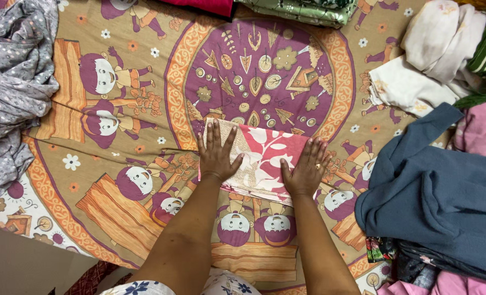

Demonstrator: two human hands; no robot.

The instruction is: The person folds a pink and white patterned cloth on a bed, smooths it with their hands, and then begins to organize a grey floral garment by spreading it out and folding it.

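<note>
Spread over the bed, a tan and purple cartoon-print sheet (117, 180) carries a folded red and cream leaf-patterned cloth (265, 158) at its centre. Both the left hand (217, 155) and right hand (307, 170) lie on it with fingers flat and splayed, gripping nothing, seemingly pressing the fold smooth. Heaped clothes ring the edges.

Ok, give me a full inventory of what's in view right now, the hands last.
folded cloth: one, red-pink with white leaf print and a beige part, centre, under both hands
patterned bedsheet: one, tan, purple and orange with cartoon figures, spread beneath everything
grey dotted cloth: one, crumpled, left edge
blue garment: one, slate blue, right side
cream cloth: one heap, off-white, upper right
pink cloth: one, pink, right edge
green folded cloth: one, green print, top edge
red cloth: one, top edge
left hand: flat, fingers spread, on the folded cloth
right hand: flat on the folded cloth, ring on one finger
</note>
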